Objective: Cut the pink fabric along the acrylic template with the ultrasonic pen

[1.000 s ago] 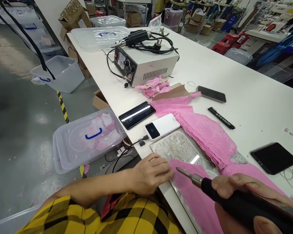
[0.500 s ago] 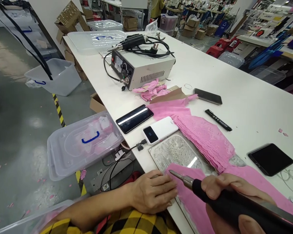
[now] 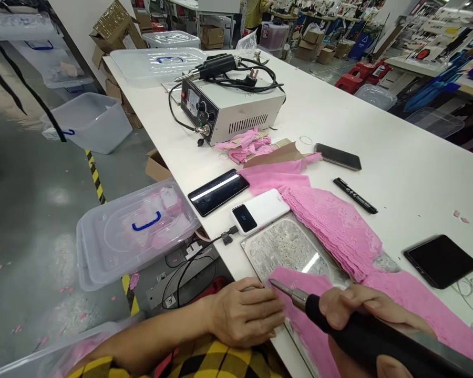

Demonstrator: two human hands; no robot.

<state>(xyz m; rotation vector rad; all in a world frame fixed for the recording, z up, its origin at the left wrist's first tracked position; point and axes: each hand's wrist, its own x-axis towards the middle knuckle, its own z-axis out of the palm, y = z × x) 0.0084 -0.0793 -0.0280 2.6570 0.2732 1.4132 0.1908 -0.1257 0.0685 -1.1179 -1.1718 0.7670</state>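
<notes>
Rt hand (image 3: 362, 315) grips cutter pen (image 3: 339, 323); lt hand (image 3: 246, 312) pins pink lace (image 3: 323, 325)

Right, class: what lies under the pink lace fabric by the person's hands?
A mottled grey plate shows beneath the pink lace fabric. Its right part is covered, so how far it runs cannot be seen.

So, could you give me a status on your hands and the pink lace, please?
Left hand pressing pink lace edge. Right hand gripping black-handled tool, tip beside left fingers. Power bank close, not blocking.
</notes>
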